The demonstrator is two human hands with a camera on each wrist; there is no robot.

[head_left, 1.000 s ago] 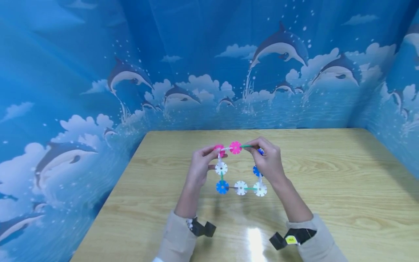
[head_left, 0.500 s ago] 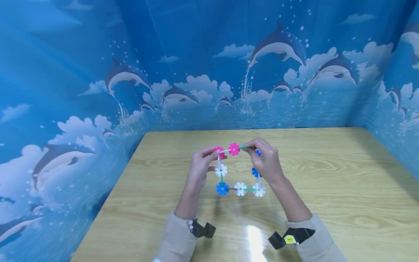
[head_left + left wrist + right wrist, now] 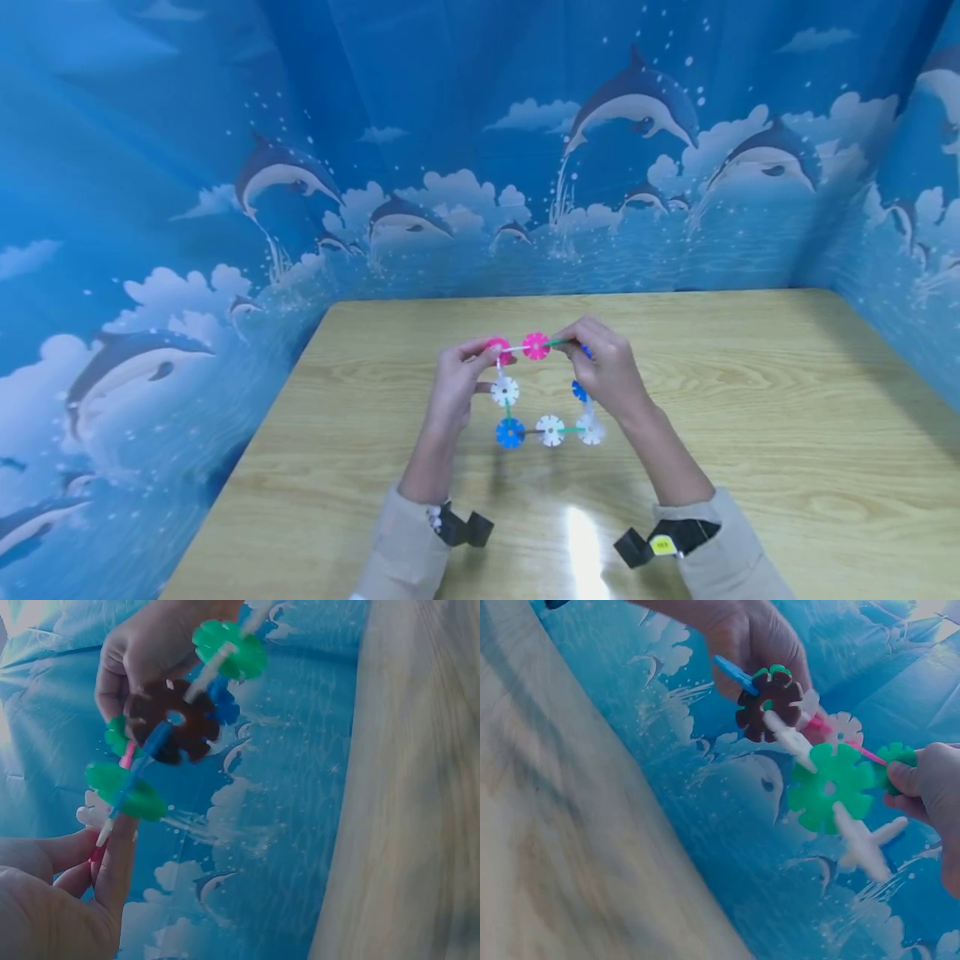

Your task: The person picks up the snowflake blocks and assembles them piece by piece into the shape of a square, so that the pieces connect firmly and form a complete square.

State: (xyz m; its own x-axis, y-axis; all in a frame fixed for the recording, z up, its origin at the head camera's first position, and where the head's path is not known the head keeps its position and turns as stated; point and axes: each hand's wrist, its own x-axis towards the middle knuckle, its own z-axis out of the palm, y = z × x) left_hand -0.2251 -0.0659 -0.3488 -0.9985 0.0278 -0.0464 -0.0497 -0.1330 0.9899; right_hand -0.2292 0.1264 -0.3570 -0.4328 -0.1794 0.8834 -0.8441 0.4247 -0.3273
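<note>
A loop of linked notched plastic discs is held up above the table between both hands. My left hand (image 3: 455,383) pinches the pink disc (image 3: 498,350) at the loop's upper left corner. At the upper right, my right hand (image 3: 609,367) pinches a green disc (image 3: 556,342) seen edge-on, joined to another pink disc (image 3: 536,346). White discs (image 3: 551,431) and a blue disc (image 3: 511,432) form the lower side. In the left wrist view a brown disc (image 3: 161,720) faces the camera. My right fingers partly cover the blue discs on the right side.
Below the loop lies a wood-grain table (image 3: 337,433). A blue curtain (image 3: 450,125) printed with dolphins stands behind the table and along its sides. Black camera mounts (image 3: 465,528) sit on both wrists.
The loop's right side and my right hand have shifted slightly left, and the right pink disc has come down a little. Both grips stay the same.
</note>
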